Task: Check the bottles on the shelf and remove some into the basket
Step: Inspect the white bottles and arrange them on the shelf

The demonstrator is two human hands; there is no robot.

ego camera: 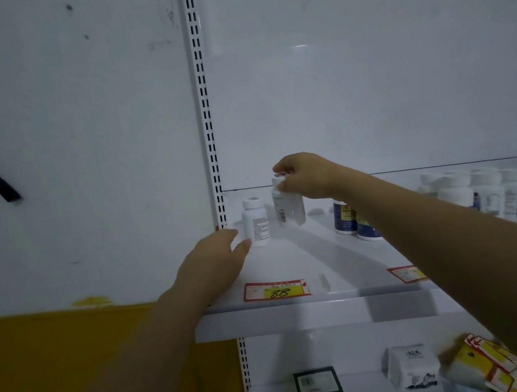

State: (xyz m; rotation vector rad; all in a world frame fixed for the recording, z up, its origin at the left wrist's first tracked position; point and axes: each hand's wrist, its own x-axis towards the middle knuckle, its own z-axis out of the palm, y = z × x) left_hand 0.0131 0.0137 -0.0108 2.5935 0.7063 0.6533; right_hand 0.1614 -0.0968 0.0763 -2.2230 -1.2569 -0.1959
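Both of my arms reach out over the shelf [302, 312]. My left hand [215, 262] is flat and relaxed, holding nothing, just beside the near bottle [255, 223]. Farther back, my right hand [306, 176] pinches the far bottle [289, 208] by its cap. I judge I'm checking it; next it needs lifting clear toward the basket, which is out of sight.

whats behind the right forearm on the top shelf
Two blue-labelled bottles stand on the shelf behind the right forearm. The right hand pinches a white bottle by its cap. The forearm covers the blue-labelled bottles' tops and right sides, so their caps cannot be seen.
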